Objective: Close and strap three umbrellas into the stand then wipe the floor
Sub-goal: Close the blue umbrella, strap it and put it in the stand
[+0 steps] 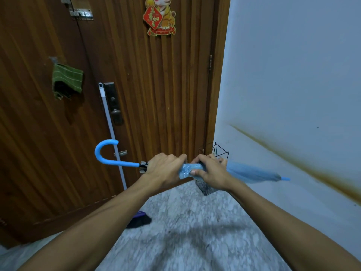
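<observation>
Two hands are clamped around one blue umbrella (252, 174), which is held roughly level above the marble floor (187, 241). The left hand (164, 171) is curled tight around the folded canopy just past the metal collar, and the curved blue handle (106, 153) is seen projecting beyond its knuckles toward the wooden door (156, 94). The right hand (211, 173) is closed on the bunched fabric just beside the left fingers (181, 157), its thumb pressed on the cloth. Beyond the right fingers (201, 158) the rolled canopy is carried out to its blue tip, near the pale wall (293, 75). Behind the right hand a black wire stand (219, 151) is partly hidden. A mop pole (111, 130) is leaned against the door past the handle.
</observation>
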